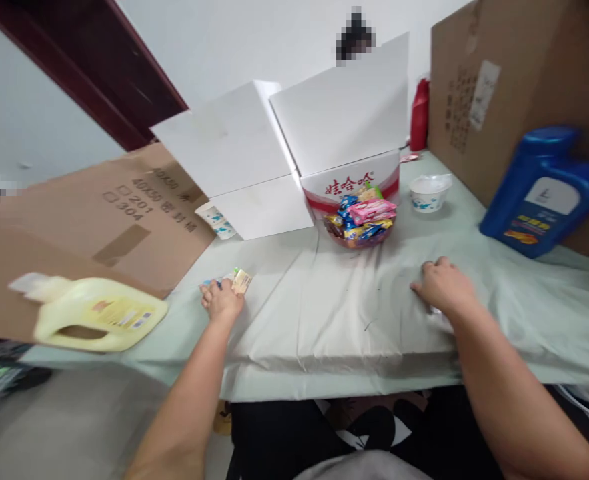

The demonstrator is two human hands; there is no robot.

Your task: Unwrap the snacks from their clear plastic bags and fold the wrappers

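On the left of the table, my left hand [223, 301] is closed over small packets, with its fingers curled down on them. A cream-coloured packet [242, 281] sticks out beside its fingertips, and bits of blue and green wrapper show too. My right hand [444, 287] rests low on the right side of the table, fingers bent and thumb pointing left. Something pale and shiny [439, 315] shows under its wrist; what the fingers cover is hidden. Between and beyond both hands stands a clear bowl [357, 240] heaped with wrapped sweets [369, 212].
White boxes [259, 207] stand behind the bowl, by paper cups [220, 221] and a lidded tub [427, 200]. A yellow detergent bottle [124, 300] lies left; a blue jug [539, 193] and red bottle [419, 117] stand right. Large cartons [514, 73] flank the table [334, 313].
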